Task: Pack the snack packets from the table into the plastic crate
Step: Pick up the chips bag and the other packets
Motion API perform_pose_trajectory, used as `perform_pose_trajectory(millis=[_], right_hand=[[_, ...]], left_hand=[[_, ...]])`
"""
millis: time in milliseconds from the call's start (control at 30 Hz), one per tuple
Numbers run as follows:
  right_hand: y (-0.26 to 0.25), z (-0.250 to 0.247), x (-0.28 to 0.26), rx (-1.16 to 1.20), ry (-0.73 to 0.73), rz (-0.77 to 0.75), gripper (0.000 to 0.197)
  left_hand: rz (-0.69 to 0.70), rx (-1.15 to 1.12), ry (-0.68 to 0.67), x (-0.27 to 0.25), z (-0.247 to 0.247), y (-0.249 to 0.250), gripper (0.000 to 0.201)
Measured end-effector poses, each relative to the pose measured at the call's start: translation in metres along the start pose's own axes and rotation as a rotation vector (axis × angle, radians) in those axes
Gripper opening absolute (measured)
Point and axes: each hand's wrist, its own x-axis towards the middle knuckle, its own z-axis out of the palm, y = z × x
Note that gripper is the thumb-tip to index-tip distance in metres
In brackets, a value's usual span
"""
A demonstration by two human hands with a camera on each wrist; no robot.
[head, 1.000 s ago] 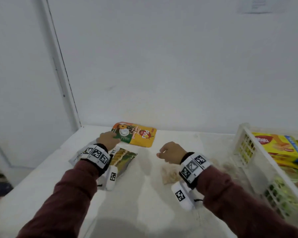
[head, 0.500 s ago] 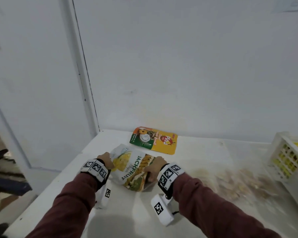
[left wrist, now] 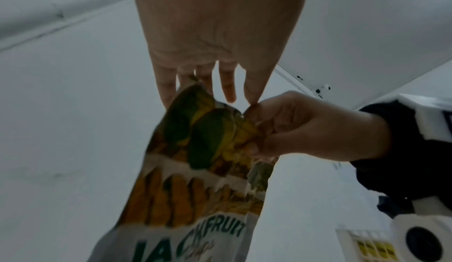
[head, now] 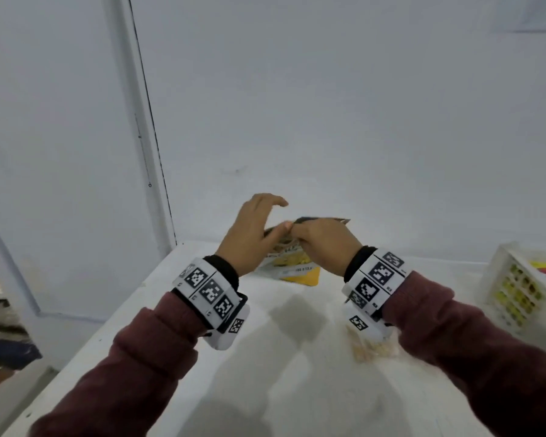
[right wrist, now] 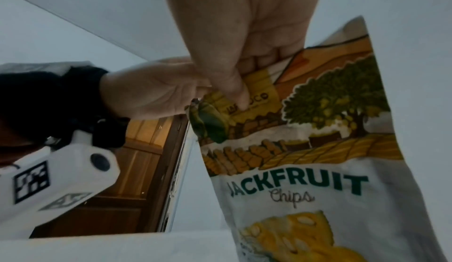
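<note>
So the white-and-yellow foil jackfruit chips packet (right wrist: 305,169) was lying flat on the white desk (head: 265,373) half a second ago, both hands on it. Now it's lifted off, hanging by its top edge. The right hand (head: 322,244) pinches that edge, fingers curled on it. The left hand (head: 249,234) has its fingers straight and spread, just touching the packet's top, looks like it's letting go. White plastic lattice crate (head: 514,288) sits off right, so probably a one-handed carry over next.
</note>
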Motion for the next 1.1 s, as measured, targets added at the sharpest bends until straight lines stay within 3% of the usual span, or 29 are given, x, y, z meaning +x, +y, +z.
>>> perform_pose_trajectory(millis=[100, 200, 300, 433, 533, 633, 700, 800, 833, 867, 933, 1000, 1100], right_hand=[[0.001, 0.012, -0.023, -0.054, -0.039, -0.089, 0.03], [0.009, 0.02, -0.038, 0.001, -0.132, -0.043, 0.042], [0.011, 0.03, -0.047, -0.011, -0.252, 0.008, 0.041], [0.001, 0.025, -0.06, 0.091, -0.433, 0.081, 0.027], [-0.005, 0.019, -0.067, 0.123, -0.485, 0.092, 0.024], [-0.003, 0.012, -0.07, 0.103, -0.522, 0.105, 0.029], [0.0, 0.002, -0.074, 0.193, -0.476, 0.081, 0.038], [0.01, -0.022, -0.083, 0.568, -0.116, 0.086, 0.029], [0.017, -0.033, -0.086, 0.692, -0.059, 0.129, 0.022], [0.025, -0.043, -0.089, 0.791, -0.1, 0.19, 0.02], [0.041, -0.051, -0.094, 0.861, -0.407, 0.313, 0.024], [0.059, -0.032, -0.096, 0.67, -0.722, 0.418, 0.031], [0.08, 0.016, -0.095, 0.212, -0.817, 0.497, 0.037]], left_hand=[[-0.106, 0.019, -0.237, 0.0, 0.015, 0.003, 0.022], [-0.088, 0.061, -0.332, -0.005, 0.021, 0.007, 0.021], [-0.054, 0.201, -0.386, -0.003, 0.028, 0.014, 0.032], [-0.052, 0.554, -0.376, 0.005, 0.036, 0.012, 0.031], [-0.049, 0.586, -0.364, 0.003, 0.043, 0.019, 0.033], [-0.067, 0.459, -0.381, 0.0, 0.046, 0.027, 0.035], [-0.049, 0.417, -0.416, -0.003, 0.045, 0.029, 0.037], [-0.02, 0.432, -0.467, -0.006, 0.043, 0.03, 0.044], [-0.025, 0.436, -0.482, -0.007, 0.043, 0.03, 0.048], [-0.033, 0.435, -0.494, -0.008, 0.042, 0.03, 0.052], [-0.041, 0.433, -0.51, -0.01, 0.041, 0.031, 0.056], [-0.039, 0.426, -0.516, -0.012, 0.043, 0.031, 0.057], [-0.047, 0.424, -0.512, -0.015, 0.047, 0.033, 0.058]])
